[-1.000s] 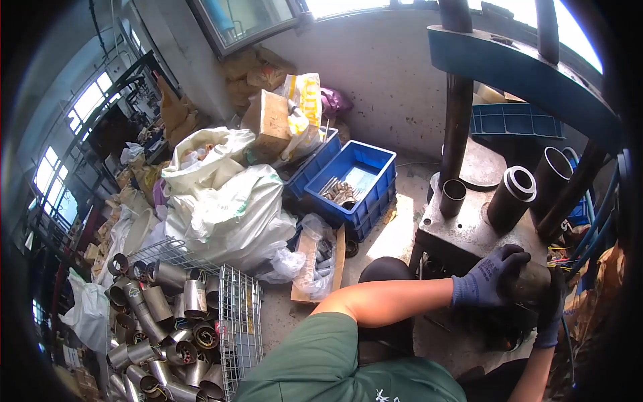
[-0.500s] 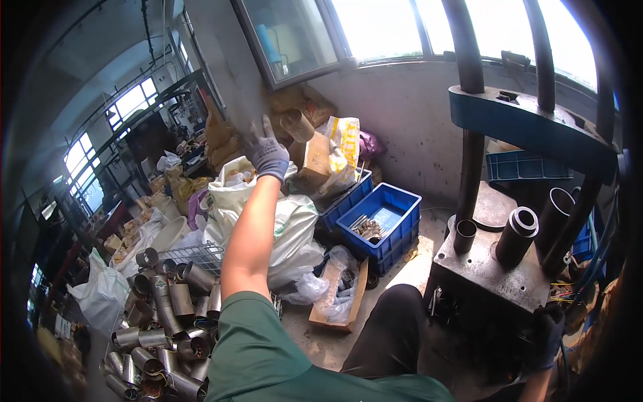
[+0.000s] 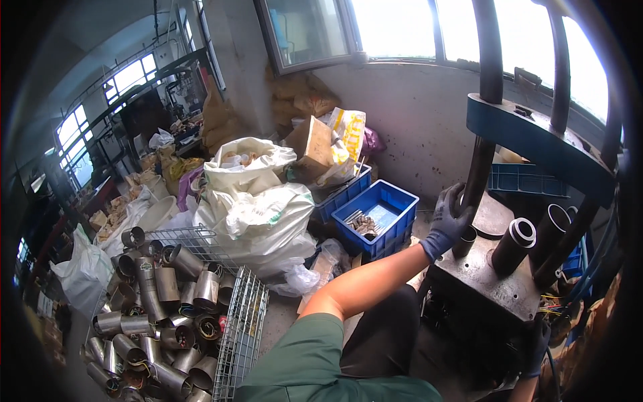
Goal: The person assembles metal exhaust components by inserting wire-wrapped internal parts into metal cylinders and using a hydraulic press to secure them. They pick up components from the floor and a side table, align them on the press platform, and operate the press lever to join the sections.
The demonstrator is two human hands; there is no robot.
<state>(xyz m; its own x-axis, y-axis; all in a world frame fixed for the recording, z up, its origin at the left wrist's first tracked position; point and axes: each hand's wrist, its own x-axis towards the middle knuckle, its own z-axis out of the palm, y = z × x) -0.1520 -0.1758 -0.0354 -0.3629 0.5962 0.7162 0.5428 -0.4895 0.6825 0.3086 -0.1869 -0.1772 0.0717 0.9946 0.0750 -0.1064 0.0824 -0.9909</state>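
My left hand (image 3: 446,220), in a grey-blue glove, is raised beside the left front column (image 3: 479,171) of a press. Its fingers and thumb are apart with nothing between them; contact with the column is unclear. Just below stands a short dark metal tube (image 3: 463,245) on the press's steel bed (image 3: 485,285). To its right on the bed are a thick cylinder (image 3: 512,249) with a pale top ring and a wider upright tube (image 3: 551,231). My right hand (image 3: 538,345), in a dark glove, is low at the bed's right front corner, its fingers lost in shadow.
A wire basket (image 3: 242,335) at lower left is heaped with metal motor casings (image 3: 167,285). Full white sacks (image 3: 264,211), a cardboard box (image 3: 312,149) and blue crates (image 3: 395,234) stand between it and the press. The press's blue crosshead (image 3: 529,137) is above the bed.
My left hand has swung from above the sacks rightward to the press column. The metal tube seen in the air beside that hand is out of sight. My view has shifted slightly; the right hand stays low.
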